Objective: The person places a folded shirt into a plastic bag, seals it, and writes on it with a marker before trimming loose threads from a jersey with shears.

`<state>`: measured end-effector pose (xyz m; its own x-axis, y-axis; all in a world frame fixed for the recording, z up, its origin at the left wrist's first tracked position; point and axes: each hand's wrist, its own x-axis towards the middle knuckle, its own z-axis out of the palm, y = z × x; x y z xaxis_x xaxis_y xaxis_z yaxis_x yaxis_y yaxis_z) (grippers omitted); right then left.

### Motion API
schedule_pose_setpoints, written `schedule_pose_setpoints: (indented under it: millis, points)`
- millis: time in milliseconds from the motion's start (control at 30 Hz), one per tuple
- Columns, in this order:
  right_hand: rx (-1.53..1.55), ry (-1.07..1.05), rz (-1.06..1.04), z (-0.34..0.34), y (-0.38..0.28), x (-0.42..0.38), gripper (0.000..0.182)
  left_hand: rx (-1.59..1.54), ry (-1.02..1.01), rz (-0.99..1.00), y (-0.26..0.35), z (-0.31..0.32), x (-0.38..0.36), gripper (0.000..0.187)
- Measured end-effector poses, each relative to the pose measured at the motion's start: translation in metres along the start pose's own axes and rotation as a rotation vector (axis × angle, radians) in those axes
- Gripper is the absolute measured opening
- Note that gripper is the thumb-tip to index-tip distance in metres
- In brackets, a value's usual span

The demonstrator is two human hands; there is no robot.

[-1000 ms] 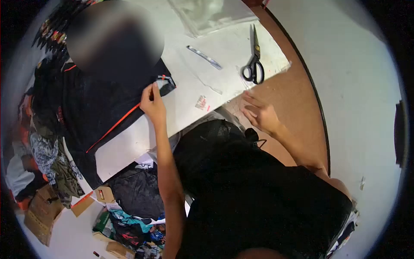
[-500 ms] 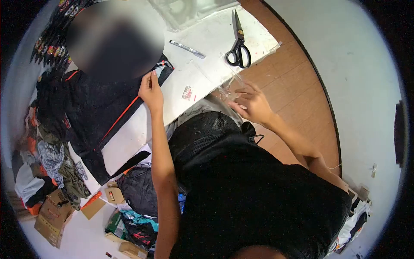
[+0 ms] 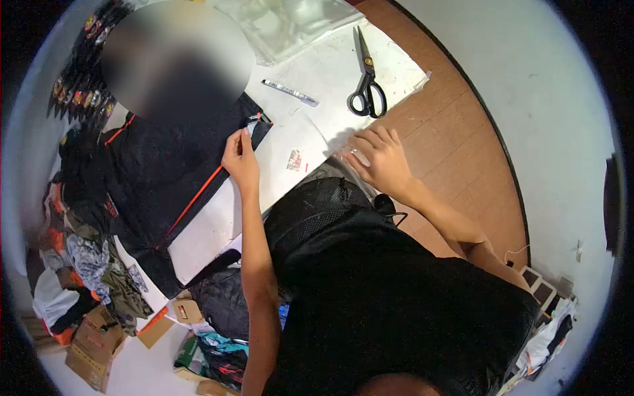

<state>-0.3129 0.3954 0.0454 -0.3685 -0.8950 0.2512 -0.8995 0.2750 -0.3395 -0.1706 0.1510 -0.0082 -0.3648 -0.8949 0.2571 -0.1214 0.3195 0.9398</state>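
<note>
A black garment with red-orange piping (image 3: 158,178) lies over the left part of the white table (image 3: 277,119). My left hand (image 3: 241,158) pinches it near its upper right corner, where a small pale tag (image 3: 253,123) shows. At the table's front edge, my right hand (image 3: 384,162) has its thumb and fingers apart. Thin clear plastic (image 3: 340,153) shows beside its fingertips; whether they touch it is hard to see. Between the hands lies a small red-and-white sticker (image 3: 294,160).
Black scissors (image 3: 367,89) and a marker pen (image 3: 290,92) lie on the table beyond my hands. Clear plastic bags (image 3: 290,26) are at the back. Piled clothes (image 3: 99,264) and cardboard boxes (image 3: 96,343) stand at the lower left.
My right hand has moved up slightly toward the table edge, and less of the clear plastic shows. My left hand still grips the garment. The whole view has shifted a little.
</note>
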Motion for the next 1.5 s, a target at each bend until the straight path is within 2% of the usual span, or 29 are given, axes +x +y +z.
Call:
schedule_pose_setpoints:
  millis: [100, 167, 200, 233, 300, 333, 400, 433, 500, 567, 633, 700, 767, 833, 900, 933, 967, 1033, 1067, 1133, 1267, 1367, 1433, 1467, 1500]
  points:
    - [0.092, 0.082, -0.144, 0.017, -0.015, 0.033, 0.041, -0.007, 0.016, -0.006, -0.004, -0.001, 0.000, 0.015]
    - [-0.029, -0.045, -0.336, 0.037, -0.014, 0.047, 0.045, -0.024, 0.024, 0.021, -0.009, -0.002, 0.001, 0.014]
    - [-0.040, 0.002, -0.330, 0.039, -0.012, 0.047, 0.033, -0.010, 0.012, 0.004, -0.011, -0.003, 0.000, 0.014]
    - [-0.041, -0.001, -0.342, 0.033, -0.008, 0.047, 0.033, -0.032, 0.019, -0.007, -0.009, -0.003, 0.000, 0.014]
    - [-0.001, -0.197, -0.252, 0.005, 0.002, 0.043, 0.025, 0.040, 0.019, -0.038, -0.011, -0.004, 0.000, 0.014]
    - [-0.014, -0.209, -0.255, -0.013, 0.001, 0.046, 0.025, 0.025, 0.024, -0.048, -0.010, -0.003, 0.000, 0.014]
    - [0.172, -0.374, 0.223, -0.043, -0.002, 0.050, 0.018, -0.019, 0.038, -0.007, -0.008, -0.002, 0.002, 0.014]
    - [0.159, -0.381, 0.227, -0.040, 0.006, 0.048, 0.018, -0.031, 0.039, -0.015, -0.007, -0.002, 0.001, 0.014]
    - [0.158, -0.008, 0.274, -0.024, 0.030, 0.049, 0.015, -0.017, -0.042, -0.098, -0.006, -0.006, 0.000, 0.015]
    - [0.082, 0.028, 0.335, -0.017, 0.050, 0.057, 0.012, -0.005, -0.046, -0.102, -0.003, -0.008, 0.000, 0.015]
    - [0.033, 0.178, 0.247, -0.009, 0.069, 0.063, 0.011, -0.012, -0.049, -0.097, -0.002, -0.009, 0.000, 0.015]
    - [0.000, 0.161, 0.280, -0.019, 0.066, 0.063, 0.014, -0.037, -0.045, -0.107, -0.003, -0.011, 0.000, 0.015]
    - [0.087, -0.082, 0.462, -0.035, 0.060, 0.060, 0.017, -0.069, -0.044, -0.120, -0.006, -0.011, -0.001, 0.015]
    - [0.096, -0.128, 0.478, -0.036, 0.066, 0.041, 0.018, -0.123, 0.030, -0.086, -0.010, -0.008, 0.000, 0.013]
    - [0.732, -0.330, 0.577, -0.036, 0.079, 0.017, 0.019, -0.128, 0.032, -0.068, -0.006, -0.009, 0.001, 0.013]
    - [0.752, -0.396, 0.739, -0.035, 0.089, 0.008, 0.017, -0.118, 0.031, -0.045, -0.005, -0.010, 0.001, 0.013]
    - [0.740, -0.398, 0.748, -0.025, 0.097, -0.002, 0.017, -0.129, 0.028, -0.053, -0.006, -0.011, -0.001, 0.013]
    - [0.421, 0.055, 0.633, -0.009, 0.106, -0.014, 0.015, -0.113, -0.035, -0.089, -0.007, -0.014, -0.002, 0.013]
    - [0.416, 0.061, 0.638, -0.009, 0.109, -0.013, 0.015, -0.104, -0.049, -0.112, -0.005, -0.016, -0.002, 0.014]
    - [0.158, 0.303, 0.581, -0.012, 0.109, -0.004, 0.017, -0.148, -0.030, -0.088, -0.008, -0.015, -0.002, 0.013]
    - [0.035, 0.282, 0.635, -0.041, 0.100, 0.026, 0.021, -0.197, -0.020, -0.081, -0.009, -0.015, -0.002, 0.012]
    - [-0.115, 0.334, 0.548, -0.039, 0.127, 0.038, 0.025, -0.203, -0.014, -0.075, -0.009, -0.015, -0.002, 0.012]
    - [-0.297, 0.491, 0.212, -0.031, 0.145, 0.041, 0.028, -0.196, -0.035, -0.081, -0.010, -0.016, -0.003, 0.013]
    - [-0.103, 0.173, 0.380, -0.039, 0.146, 0.034, 0.033, -0.183, -0.061, -0.091, -0.011, -0.017, -0.004, 0.015]
    - [-0.102, 0.177, 0.375, -0.046, 0.146, 0.028, 0.033, -0.183, -0.056, -0.087, -0.012, -0.019, -0.004, 0.015]
